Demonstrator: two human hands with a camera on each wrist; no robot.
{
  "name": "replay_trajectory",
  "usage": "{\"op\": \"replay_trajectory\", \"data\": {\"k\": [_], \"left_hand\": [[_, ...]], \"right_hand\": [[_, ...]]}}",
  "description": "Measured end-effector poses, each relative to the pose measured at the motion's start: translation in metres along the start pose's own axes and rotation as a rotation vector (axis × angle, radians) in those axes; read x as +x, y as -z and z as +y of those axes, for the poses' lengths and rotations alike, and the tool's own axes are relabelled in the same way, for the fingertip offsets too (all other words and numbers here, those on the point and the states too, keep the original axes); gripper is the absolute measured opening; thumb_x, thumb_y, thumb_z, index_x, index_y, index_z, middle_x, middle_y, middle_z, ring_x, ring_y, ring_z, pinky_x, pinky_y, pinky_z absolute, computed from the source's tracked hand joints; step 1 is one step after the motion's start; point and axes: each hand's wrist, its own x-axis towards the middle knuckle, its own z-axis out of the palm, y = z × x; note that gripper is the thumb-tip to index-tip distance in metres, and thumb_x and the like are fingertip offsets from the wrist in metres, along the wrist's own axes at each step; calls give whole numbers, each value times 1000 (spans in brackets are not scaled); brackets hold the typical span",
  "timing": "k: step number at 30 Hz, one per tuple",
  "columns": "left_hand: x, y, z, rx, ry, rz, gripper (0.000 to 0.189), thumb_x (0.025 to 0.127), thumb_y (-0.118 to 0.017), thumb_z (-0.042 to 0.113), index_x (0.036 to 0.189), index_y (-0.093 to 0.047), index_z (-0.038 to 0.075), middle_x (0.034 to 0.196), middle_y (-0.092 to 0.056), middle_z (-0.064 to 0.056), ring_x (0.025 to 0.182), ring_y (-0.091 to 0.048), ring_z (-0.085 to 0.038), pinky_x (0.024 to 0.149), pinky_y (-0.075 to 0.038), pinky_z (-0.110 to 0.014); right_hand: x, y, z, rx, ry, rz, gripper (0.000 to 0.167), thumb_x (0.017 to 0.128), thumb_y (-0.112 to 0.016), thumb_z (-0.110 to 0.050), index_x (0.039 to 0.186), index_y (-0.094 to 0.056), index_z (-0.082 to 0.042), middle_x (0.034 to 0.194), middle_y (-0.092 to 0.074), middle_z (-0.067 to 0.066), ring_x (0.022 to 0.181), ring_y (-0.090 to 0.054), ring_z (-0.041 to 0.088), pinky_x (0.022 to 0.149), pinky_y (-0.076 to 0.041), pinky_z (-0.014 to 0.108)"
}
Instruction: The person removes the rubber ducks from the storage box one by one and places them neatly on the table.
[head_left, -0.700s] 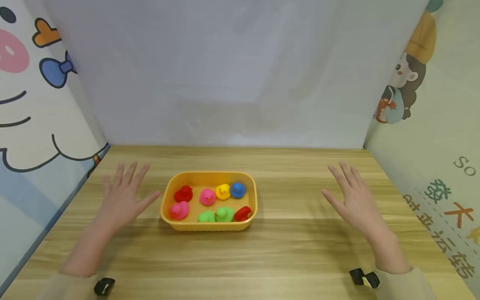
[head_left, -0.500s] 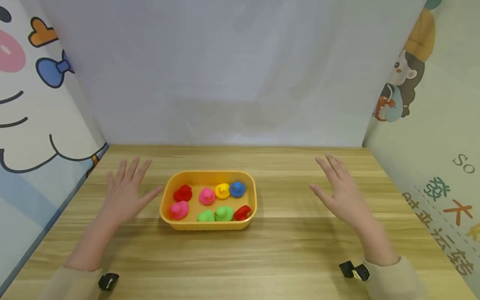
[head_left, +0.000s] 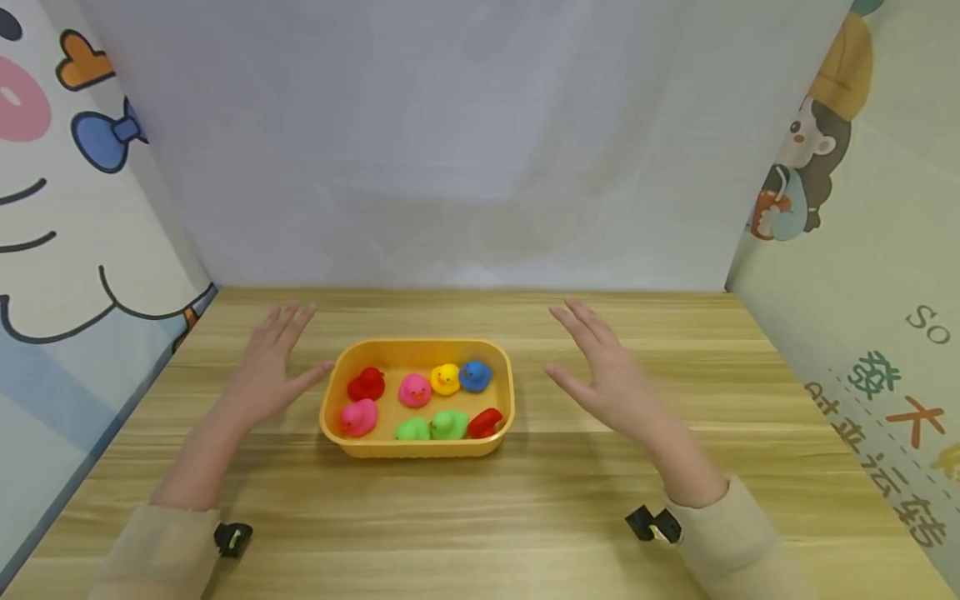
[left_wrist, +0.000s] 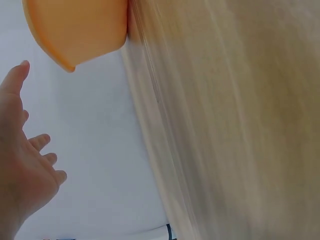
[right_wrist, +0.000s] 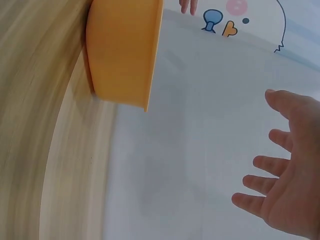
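Note:
A yellow-orange plastic basket point(head_left: 417, 450) stands on the wooden table, holding several toy ducks. Inside are a red duck point(head_left: 366, 384), two pink ones, a yellow duck point(head_left: 446, 379), a blue duck point(head_left: 476, 376), two green ones and a red piece point(head_left: 484, 423) at the front right corner. My left hand point(head_left: 262, 375) is spread beside the basket's left end, its thumb tip right at the rim in the head view. To the right, my right hand point(head_left: 611, 379) hovers with straight fingers, apart from the basket. Both hands are empty; in the right wrist view the palm point(right_wrist: 295, 195) faces the basket.
The wooden table point(head_left: 450, 525) ends at a pale back wall point(head_left: 465, 167). Cartoon-printed panels point(head_left: 885, 250) close off both sides. A black wrist device point(head_left: 233, 539) sits at the left cuff and another point(head_left: 654, 525) at the right cuff.
My right hand has moved well to the left, toward the basket. My left hand has shifted slightly right and forward, up to the basket's edge. The basket and ducks have stayed in place.

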Motion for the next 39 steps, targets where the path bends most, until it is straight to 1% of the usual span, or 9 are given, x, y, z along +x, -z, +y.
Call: {"op": "replay_trajectory", "data": {"k": [5, 9, 14, 18, 23, 25, 31, 34, 39], "left_hand": [[5, -4, -6, -99, -2, -37, 86, 87, -64, 44, 153, -14, 17, 156, -15, -20, 142, -3, -43, 109, -9, -66], [10, -7, -11, -177, 19, -89, 87, 86, -66, 42, 153, -14, 20, 157, -15, -16, 143, -4, -40, 109, -11, -66], [16, -9, -12, -216, 72, -164, 90, 86, -65, 47, 153, -8, 28, 158, -13, -13, 141, -13, -42, 106, -17, -67], [19, -12, -12, -246, 76, -208, 90, 87, -64, 47, 153, -6, 30, 157, -15, -15, 139, -19, -45, 106, -22, -65], [23, -15, -15, -364, 74, -271, 87, 88, -64, 40, 153, -6, 29, 155, -19, -18, 138, -23, -44, 103, -33, -60], [24, -17, -16, -418, 76, -290, 87, 88, -65, 37, 153, -7, 30, 154, -21, -19, 137, -25, -44, 103, -34, -58], [27, -20, -18, -495, 74, -347, 81, 89, -65, 34, 152, -14, 27, 150, -29, -19, 132, -36, -44, 98, -41, -55], [29, -22, -19, -533, 74, -371, 78, 90, -64, 32, 151, -18, 25, 148, -34, -19, 130, -39, -45, 93, -47, -53], [32, -25, -20, -602, 85, -410, 71, 91, -64, 28, 150, -24, 19, 145, -37, -20, 128, -41, -43, 91, -50, -49]], "right_hand": [[10, -11, -16, 31, 63, -1, 71, 91, -62, -37, 150, -25, -24, 156, -21, 1, 143, -21, 26, 108, -31, 54], [17, -22, -21, 28, 119, -15, 70, 90, -63, -36, 150, -27, -24, 155, -25, -1, 142, -23, 24, 108, -33, 50], [26, -38, -23, 28, 181, -69, 69, 91, -62, -36, 149, -28, -22, 154, -28, 2, 141, -27, 23, 109, -32, 47], [32, -47, -23, 34, 226, -112, 69, 89, -65, -34, 148, -32, -22, 152, -33, 3, 139, -30, 23, 109, -33, 46], [39, -56, -18, 48, 281, -178, 68, 87, -68, -31, 146, -36, -19, 149, -38, 3, 137, -34, 22, 110, -32, 43], [42, -60, -15, 46, 303, -195, 67, 87, -68, -31, 145, -37, -17, 148, -39, 3, 136, -35, 22, 110, -33, 42], [52, -71, -10, 78, 311, -223, 66, 85, -71, -26, 142, -41, -12, 146, -43, 3, 133, -40, 23, 110, -33, 40], [57, -76, -9, 87, 292, -232, 62, 85, -71, -25, 140, -45, -12, 144, -45, 3, 132, -41, 22, 110, -33, 40], [63, -86, -8, 87, 240, -225, 57, 85, -71, -24, 136, -49, -12, 141, -48, 5, 132, -42, 24, 110, -33, 42]]}}
